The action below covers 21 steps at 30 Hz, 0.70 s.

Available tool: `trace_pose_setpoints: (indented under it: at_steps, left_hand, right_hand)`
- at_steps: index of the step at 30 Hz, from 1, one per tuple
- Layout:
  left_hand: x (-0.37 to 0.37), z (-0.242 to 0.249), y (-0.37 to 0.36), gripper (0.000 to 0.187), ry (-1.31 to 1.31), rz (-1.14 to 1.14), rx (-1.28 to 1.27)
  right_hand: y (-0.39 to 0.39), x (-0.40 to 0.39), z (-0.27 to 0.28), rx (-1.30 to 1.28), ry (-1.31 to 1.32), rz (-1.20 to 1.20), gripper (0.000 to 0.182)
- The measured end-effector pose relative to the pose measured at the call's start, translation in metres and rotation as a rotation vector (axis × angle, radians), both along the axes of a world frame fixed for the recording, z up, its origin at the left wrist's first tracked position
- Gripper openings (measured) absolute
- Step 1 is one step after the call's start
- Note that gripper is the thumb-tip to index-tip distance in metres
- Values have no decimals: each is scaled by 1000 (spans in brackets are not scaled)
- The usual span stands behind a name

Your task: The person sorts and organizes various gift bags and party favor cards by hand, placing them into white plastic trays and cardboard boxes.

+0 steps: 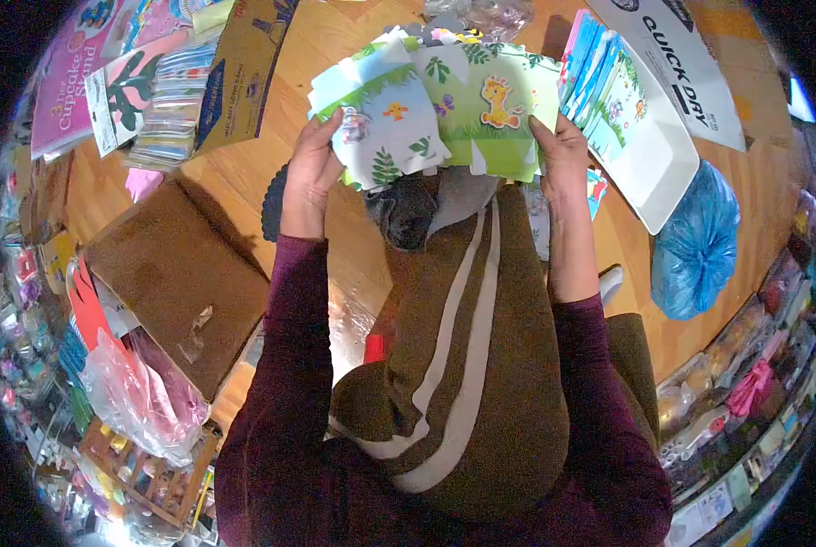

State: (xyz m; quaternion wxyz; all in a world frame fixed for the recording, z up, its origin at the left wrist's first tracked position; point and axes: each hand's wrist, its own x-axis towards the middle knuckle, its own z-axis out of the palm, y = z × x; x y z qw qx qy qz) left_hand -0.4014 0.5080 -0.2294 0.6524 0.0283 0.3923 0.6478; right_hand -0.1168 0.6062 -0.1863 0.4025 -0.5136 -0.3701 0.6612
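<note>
Both hands hold printed paper cards up above the floor. My left hand [315, 153] is closed on a stack of pale blue and green cards [394, 118] with an orange animal and leaves, its thumb on the front. Around the right edge of a green stack [495, 109] with a giraffe picture, my right hand [561, 150] is closed. The two stacks meet or overlap in the middle, their edges uneven. Behind their top edge, grey and yellow cut shapes [458, 36] show in part. The fingers behind the cards are hidden.
A white tray [659, 155] with more cards lies at the right, near a blue plastic bag [697, 246] and a "Quick Dry" package [672, 55]. At the left are a box of wrapped packets [175, 100], a brown cushion [175, 273] and a clear plastic bag [144, 401].
</note>
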Motion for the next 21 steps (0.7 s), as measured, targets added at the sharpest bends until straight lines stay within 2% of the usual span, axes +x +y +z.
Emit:
trace_pose_setpoints:
  at_steps: [2,4,7,9,10,11,14,17,18,20,21]
  left_hand:
    - [3,-5,1,29,-57,-60,66]
    - [20,-8,8,32,148,-120,-64]
    - [49,15,23,37,222,-132,-125]
    - [58,17,27,41,298,-110,-117]
    - [60,15,29,43,401,-141,-89]
    - [63,20,33,45,505,-172,-59]
    - [79,38,32,44,564,-150,-3]
    - [85,22,34,38,550,-132,35]
    - [87,22,34,38,548,-142,40]
    - [94,25,32,34,531,-59,-109]
    - [97,26,32,34,515,-88,-96]
  right_hand:
    - [-3,-8,2,-3,7,28,18]
    - [-7,-11,0,-29,7,75,18]
    - [-10,-18,2,-5,-17,151,18]
    - [-9,-19,1,-74,4,159,19]
    - [-8,-16,4,-124,-116,228,26]
    - [-8,-16,4,-122,-119,224,26]
    - [-15,-26,7,-46,-116,212,27]
    - [-19,-27,11,46,-192,327,29]
    - [-21,-27,9,15,-144,298,29]
    - [-26,-19,-15,85,-137,264,27]
    - [-29,-12,-20,158,-134,240,25]
